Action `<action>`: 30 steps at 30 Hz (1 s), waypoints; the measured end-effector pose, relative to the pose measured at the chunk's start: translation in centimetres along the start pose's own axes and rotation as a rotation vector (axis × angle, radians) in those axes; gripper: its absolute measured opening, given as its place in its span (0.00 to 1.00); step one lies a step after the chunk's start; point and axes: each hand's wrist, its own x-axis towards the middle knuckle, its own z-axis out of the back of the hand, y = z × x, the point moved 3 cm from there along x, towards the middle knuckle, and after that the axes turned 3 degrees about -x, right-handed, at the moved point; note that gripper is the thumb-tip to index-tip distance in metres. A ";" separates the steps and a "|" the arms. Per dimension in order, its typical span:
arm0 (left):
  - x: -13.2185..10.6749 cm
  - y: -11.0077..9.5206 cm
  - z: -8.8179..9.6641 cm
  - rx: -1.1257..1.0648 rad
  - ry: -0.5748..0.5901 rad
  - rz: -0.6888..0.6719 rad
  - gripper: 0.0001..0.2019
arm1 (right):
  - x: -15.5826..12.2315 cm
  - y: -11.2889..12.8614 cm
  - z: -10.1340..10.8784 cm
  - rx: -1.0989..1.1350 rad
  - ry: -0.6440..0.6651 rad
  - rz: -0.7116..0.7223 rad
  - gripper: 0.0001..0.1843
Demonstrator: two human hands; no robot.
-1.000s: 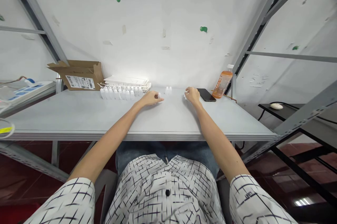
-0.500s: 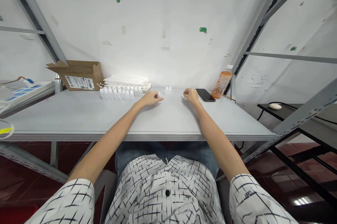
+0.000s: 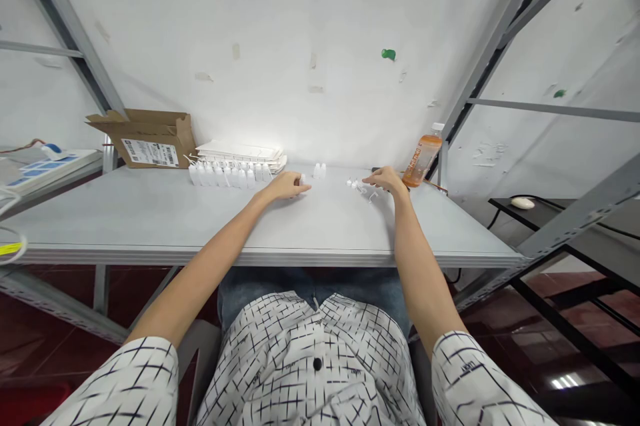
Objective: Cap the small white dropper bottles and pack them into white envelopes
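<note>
My left hand (image 3: pixel 286 186) is closed, thumb and fingers gripping a small white bottle (image 3: pixel 303 179) just above or on the tabletop; most of the bottle is hidden by the fingers. To the right, my right hand (image 3: pixel 386 178) hovers low over the table, fingers stretched out towards several tiny white caps with bent tails (image 3: pixel 361 189). Nothing shows between its fingers. Two small white bottles (image 3: pixel 319 171) stand upright between my hands, nearer the wall. Rows of similar bottles (image 3: pixel 223 177), with thin tails on some tops, stand left of my left hand.
Behind the rows lies a stack of white sheets (image 3: pixel 240 149), beside an open cardboard box (image 3: pixel 150 143). A drink bottle with orange liquid (image 3: pixel 423 158) leans at the right, near a dark phone mostly covered by my right hand. A power strip (image 3: pixel 50 169) sits far left.
My right hand has moved right and its fingers have stretched out, uncovering the tiny white caps and covering most of the phone. My left hand has stayed in place with the bottle.
</note>
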 end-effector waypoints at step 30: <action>-0.1 -1.4 -0.7 -0.117 -0.017 -0.026 0.05 | -1.5 3.1 0.2 0.724 0.124 0.158 0.10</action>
